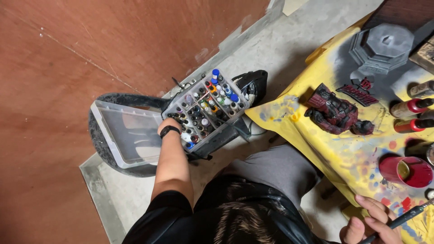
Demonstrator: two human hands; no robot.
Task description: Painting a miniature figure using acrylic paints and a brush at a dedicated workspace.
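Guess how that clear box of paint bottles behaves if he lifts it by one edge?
The box looks packed with many small bottles, so probably heavy for its thin plastic and apt to flex. Its lid hangs open, so bottles could spill if it tilts. It sits on a dark chair by the left hand, so a push may slide it off.

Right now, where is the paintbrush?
In the head view, the paintbrush is at the lower right, held in the right hand over the yellow table cover, just below the red cup.
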